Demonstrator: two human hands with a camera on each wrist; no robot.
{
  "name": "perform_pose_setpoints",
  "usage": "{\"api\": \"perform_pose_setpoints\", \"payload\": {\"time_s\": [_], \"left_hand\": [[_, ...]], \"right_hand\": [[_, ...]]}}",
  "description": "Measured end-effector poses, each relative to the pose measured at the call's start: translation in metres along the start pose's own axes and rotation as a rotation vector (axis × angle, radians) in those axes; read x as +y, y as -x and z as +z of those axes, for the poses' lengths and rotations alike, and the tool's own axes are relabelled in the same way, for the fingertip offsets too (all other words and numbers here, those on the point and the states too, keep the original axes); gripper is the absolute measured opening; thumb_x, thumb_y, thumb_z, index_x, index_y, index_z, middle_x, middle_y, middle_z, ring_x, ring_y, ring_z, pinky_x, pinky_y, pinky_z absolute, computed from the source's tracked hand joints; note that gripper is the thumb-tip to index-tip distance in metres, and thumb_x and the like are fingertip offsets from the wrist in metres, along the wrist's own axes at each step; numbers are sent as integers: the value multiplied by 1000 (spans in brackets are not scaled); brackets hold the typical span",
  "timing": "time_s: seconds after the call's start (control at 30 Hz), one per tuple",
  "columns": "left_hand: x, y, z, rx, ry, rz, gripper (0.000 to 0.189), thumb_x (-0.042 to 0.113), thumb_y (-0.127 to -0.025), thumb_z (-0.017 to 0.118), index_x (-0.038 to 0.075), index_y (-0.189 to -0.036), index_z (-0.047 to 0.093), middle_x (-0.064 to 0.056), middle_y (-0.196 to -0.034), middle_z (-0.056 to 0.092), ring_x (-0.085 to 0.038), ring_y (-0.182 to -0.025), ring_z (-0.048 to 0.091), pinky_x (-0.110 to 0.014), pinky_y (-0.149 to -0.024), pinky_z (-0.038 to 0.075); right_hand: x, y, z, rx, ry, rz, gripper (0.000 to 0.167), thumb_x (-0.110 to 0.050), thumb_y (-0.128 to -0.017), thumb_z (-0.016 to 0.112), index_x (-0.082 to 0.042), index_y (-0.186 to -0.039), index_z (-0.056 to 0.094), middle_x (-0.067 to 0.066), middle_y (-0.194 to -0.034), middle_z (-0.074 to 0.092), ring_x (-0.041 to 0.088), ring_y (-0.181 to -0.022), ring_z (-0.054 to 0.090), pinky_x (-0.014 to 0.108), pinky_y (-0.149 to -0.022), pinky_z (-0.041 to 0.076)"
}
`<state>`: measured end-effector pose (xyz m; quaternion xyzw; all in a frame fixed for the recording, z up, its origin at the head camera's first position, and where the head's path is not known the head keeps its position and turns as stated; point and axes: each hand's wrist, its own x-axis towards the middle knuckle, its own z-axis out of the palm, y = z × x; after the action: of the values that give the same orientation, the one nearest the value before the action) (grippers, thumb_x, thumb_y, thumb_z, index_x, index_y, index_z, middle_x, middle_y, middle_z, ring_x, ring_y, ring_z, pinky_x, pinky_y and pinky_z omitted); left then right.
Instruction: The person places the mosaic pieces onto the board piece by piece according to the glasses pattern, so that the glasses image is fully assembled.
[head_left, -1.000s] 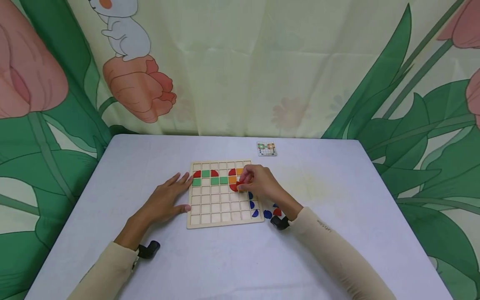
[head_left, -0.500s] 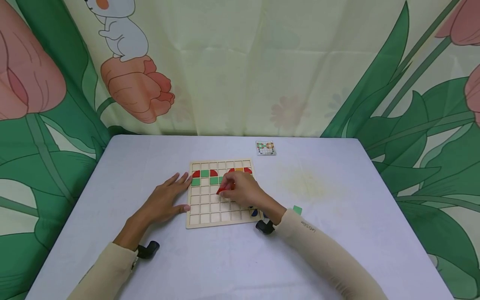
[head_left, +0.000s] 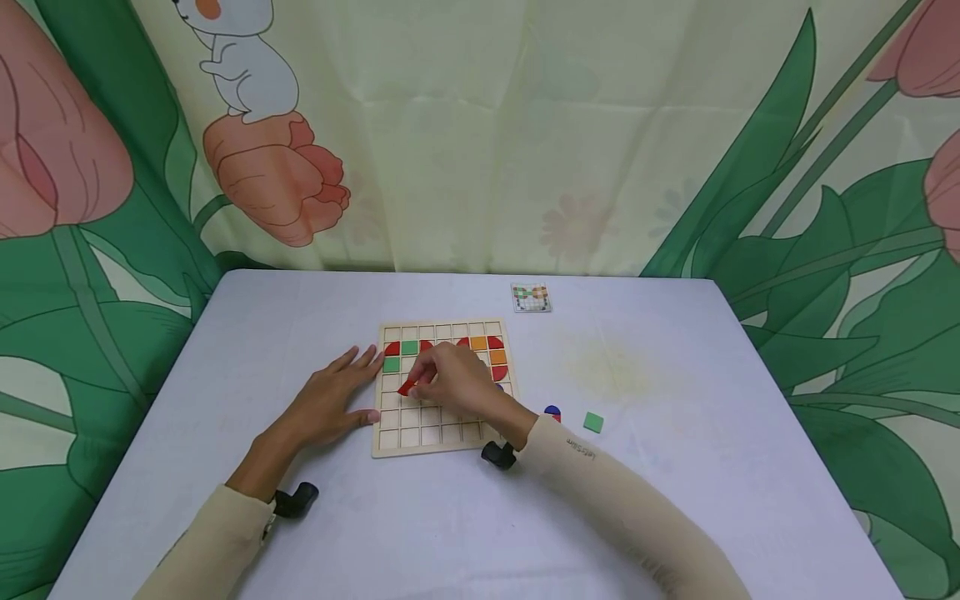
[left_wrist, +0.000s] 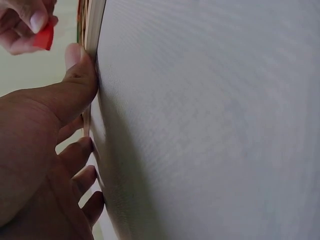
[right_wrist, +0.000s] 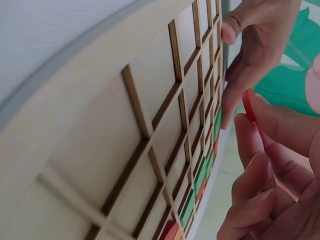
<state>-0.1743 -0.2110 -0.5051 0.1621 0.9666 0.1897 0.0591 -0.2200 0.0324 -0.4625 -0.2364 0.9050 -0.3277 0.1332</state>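
Note:
A wooden grid board [head_left: 390, 437] lies on the white table, its upper rows partly filled with red, green and orange tiles. My left hand [head_left: 327, 398] rests flat beside it, with thumb and fingertips touching the board's left edge. Above the board's left half, my right hand [head_left: 452, 379] pinches a small red tile [head_left: 406, 388] between thumb and forefinger. In the right wrist view the red tile [right_wrist: 248, 104] is seen edge-on, held clear of the grid. The left wrist view shows its curved side [left_wrist: 44, 37]. My right hand and forearm hide part of the board.
Behind the board lies a small pattern card [head_left: 531, 297] with a coloured grid print. Right of the board a green square tile [head_left: 593, 422] and a blue piece [head_left: 552, 411] with red beside it lie on the cloth. A printed curtain [head_left: 480, 167] hangs behind the table [head_left: 420, 533].
My right hand has carried the red tile leftward across the board, from the right-hand columns to the left half. The green loose tile has come into view. My left hand stays put.

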Motion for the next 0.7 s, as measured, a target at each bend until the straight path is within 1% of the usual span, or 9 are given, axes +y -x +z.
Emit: {"api": "perform_pose_setpoints", "payload": {"time_s": [0.1,0.23,0.4,0.53,0.63,0.7], "left_hand": [[-1,0,0,2,-3,2,99,37,-88,87,13,-167,34,-13,-176,27,-46,-163,19,-78,-120,29],[-1,0,0,0,-5,-6,99,38,-88,87,14,-168,33,-13,-176,27,-46,-164,18,-77,-120,29],[0,0,0,5,3,-2,99,38,-88,87,14,-167,34,-12,-176,27,-45,-164,18,-77,-121,28],[-1,0,0,7,10,6,99,37,-88,87,14,-167,34,-13,-176,28,-45,-164,19,-77,-121,29],[-2,0,-1,7,11,9,98,36,-88,87,13,-167,34,-13,-176,27,-45,-164,18,-76,-121,29],[-2,0,-1,8,11,13,98,36,-88,86,13,-167,33,-13,-176,27,-45,-164,19,-76,-121,29]], "right_hand": [[-4,-4,4,0,10,8,14,-20,-90,87,-23,-101,81,-10,-75,70,7,-73,64,26,-60,49],[-8,-8,9,1,16,5,15,-20,-92,85,-21,-105,80,-8,-74,70,8,-71,64,25,-60,50],[-11,-13,13,3,32,14,10,-23,-93,84,-21,-100,77,-8,-73,69,9,-70,64,26,-60,49],[-13,-19,14,13,34,20,10,-24,-93,85,-21,-93,76,-8,-72,68,12,-67,64,27,-56,47],[-14,-24,16,27,76,12,13,-25,-91,87,-21,-87,75,-8,-70,68,12,-65,62,26,-53,44],[-14,-28,17,31,111,12,16,-26,-89,88,-21,-84,74,-9,-70,67,12,-65,60,26,-54,42]]}}
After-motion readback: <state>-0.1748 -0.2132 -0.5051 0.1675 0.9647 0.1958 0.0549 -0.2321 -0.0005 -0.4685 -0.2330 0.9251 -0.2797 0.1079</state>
